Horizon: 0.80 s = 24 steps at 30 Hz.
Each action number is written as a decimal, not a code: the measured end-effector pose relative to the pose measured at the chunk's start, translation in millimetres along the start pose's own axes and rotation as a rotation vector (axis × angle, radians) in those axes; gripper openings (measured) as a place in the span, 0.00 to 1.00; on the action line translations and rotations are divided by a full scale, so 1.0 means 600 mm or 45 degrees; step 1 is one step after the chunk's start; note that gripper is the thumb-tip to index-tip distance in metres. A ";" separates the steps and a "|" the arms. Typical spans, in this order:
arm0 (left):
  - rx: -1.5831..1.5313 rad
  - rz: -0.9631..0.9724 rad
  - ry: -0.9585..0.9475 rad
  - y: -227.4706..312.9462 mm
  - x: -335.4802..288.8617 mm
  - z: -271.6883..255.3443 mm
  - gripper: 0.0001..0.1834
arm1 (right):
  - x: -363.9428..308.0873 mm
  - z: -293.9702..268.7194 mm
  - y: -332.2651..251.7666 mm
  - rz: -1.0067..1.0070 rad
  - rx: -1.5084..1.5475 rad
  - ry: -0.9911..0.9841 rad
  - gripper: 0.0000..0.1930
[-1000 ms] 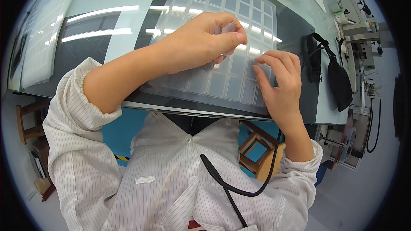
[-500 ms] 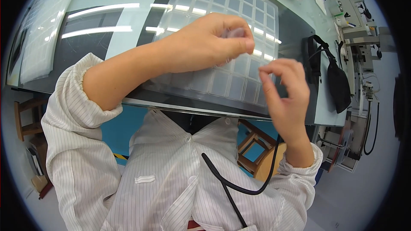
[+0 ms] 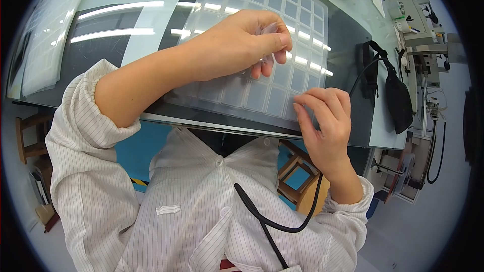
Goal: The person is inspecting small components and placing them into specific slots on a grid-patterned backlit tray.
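Observation:
A clear plastic sheet divided into rows of rectangular cells [image 3: 275,95] lies in front of me on the dark mat. Over its middle, my left hand [image 3: 247,45] is closed around a small bunch of clear plastic film pieces [image 3: 269,29], which stick out between thumb and fingers. My right hand [image 3: 325,121] is at the near right corner of the sheet. Its thumb and forefinger tips come together in a pinch over a cell there; anything between them is too small to make out.
A stack of similar celled sheets [image 3: 50,45] lies at the far left of the table. On the right are a black pouch with a strap [image 3: 398,100] and bench equipment [image 3: 408,15]. A black cable [image 3: 282,226] hangs across my front. Wooden stools [image 3: 297,171] stand below the table edge.
My right hand has come down and left to the sheet's near right corner, its fingertips drawing together. My left hand has shifted slightly up and left, still holding the film pieces.

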State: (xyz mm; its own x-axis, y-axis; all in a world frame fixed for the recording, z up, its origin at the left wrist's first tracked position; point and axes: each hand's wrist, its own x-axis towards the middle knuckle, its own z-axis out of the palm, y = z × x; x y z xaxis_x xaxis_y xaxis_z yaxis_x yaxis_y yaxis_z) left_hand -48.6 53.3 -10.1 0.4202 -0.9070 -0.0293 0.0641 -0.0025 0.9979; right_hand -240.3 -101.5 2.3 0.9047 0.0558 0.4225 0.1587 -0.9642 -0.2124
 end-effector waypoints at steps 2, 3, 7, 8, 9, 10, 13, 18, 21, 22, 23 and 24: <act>-0.051 0.051 0.018 -0.007 0.003 0.003 0.13 | 0.002 0.003 0.000 0.030 0.020 0.014 0.11; -0.052 0.050 0.016 -0.008 0.003 0.003 0.13 | 0.003 0.004 0.001 0.057 0.041 0.030 0.11; -0.012 -0.012 -0.043 0.011 -0.002 -0.001 0.14 | 0.008 -0.004 0.004 0.019 -0.002 0.010 0.11; -0.013 -0.037 -0.089 0.014 -0.002 -0.004 0.14 | 0.016 -0.017 0.003 0.046 0.122 -0.036 0.10; -0.014 -0.035 -0.086 0.017 -0.002 -0.003 0.14 | 0.024 -0.028 0.002 0.072 0.246 -0.084 0.09; 0.032 0.039 -0.140 0.021 -0.004 0.001 0.15 | 0.033 -0.036 -0.003 0.070 0.246 -0.085 0.09; 0.157 0.225 -0.242 0.009 -0.007 0.006 0.18 | 0.061 -0.041 -0.006 0.159 0.486 -0.019 0.06; 0.102 0.072 -0.174 0.015 -0.009 -0.007 0.13 | 0.086 -0.004 -0.003 0.235 0.553 0.102 0.07; 0.095 0.094 -0.011 0.018 -0.009 -0.031 0.10 | 0.078 0.020 0.011 0.079 0.104 0.038 0.09; 0.082 0.055 0.069 0.021 -0.011 -0.038 0.10 | 0.075 0.030 0.010 0.072 0.103 0.034 0.09; 0.085 0.056 0.137 0.021 -0.011 -0.039 0.10 | 0.072 0.037 0.009 0.038 0.048 0.026 0.08; 0.082 0.056 0.143 0.020 -0.011 -0.040 0.10 | 0.070 0.040 0.009 0.004 -0.006 0.019 0.08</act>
State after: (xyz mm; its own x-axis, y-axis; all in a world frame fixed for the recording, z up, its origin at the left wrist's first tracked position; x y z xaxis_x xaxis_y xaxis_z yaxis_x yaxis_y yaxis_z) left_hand -28.7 69.3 0.7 0.5201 -0.8540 0.0122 -0.0134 0.0061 0.9999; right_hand -192.0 -97.8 -2.4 0.8992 0.0492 0.4348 0.1542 -0.9656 -0.2096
